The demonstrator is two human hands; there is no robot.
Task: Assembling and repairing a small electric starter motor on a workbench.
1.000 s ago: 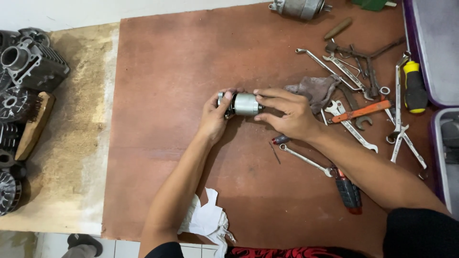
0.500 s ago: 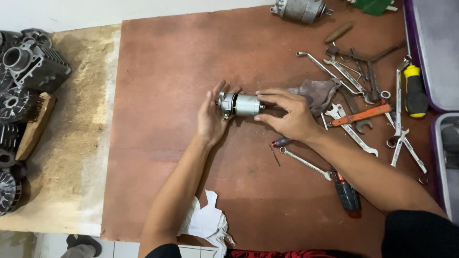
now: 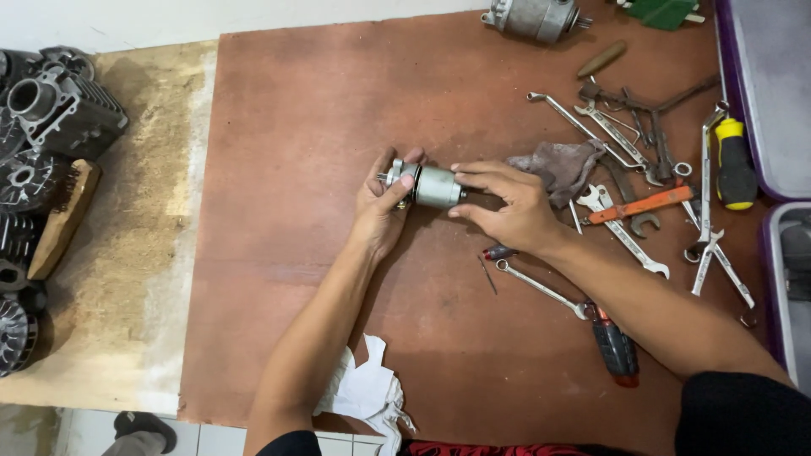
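A small grey cylindrical motor point(image 3: 432, 186) lies on its side near the middle of a reddish-brown board point(image 3: 338, 101). My left hand point(image 3: 382, 207) grips its left end, where a flange and short shaft stick out. My right hand point(image 3: 507, 203) holds the motor's right end with fingertips and thumb. Both forearms reach in from the bottom of the view.
Wrenches point(image 3: 617, 135), an orange-handled tool point(image 3: 646, 204), a grey rag point(image 3: 562, 167) and a yellow-black screwdriver point(image 3: 735, 165) lie at the right. A red-black screwdriver point(image 3: 612, 346) and wrench point(image 3: 541, 287) sit under my right arm. Another motor point(image 3: 534, 17) is at the top, engine parts point(image 3: 51, 110) at left, white paper point(image 3: 367, 393) below.
The motor and both hands have shifted slightly left. My left hand has turned around the flange end; my right hand now holds only the right end.
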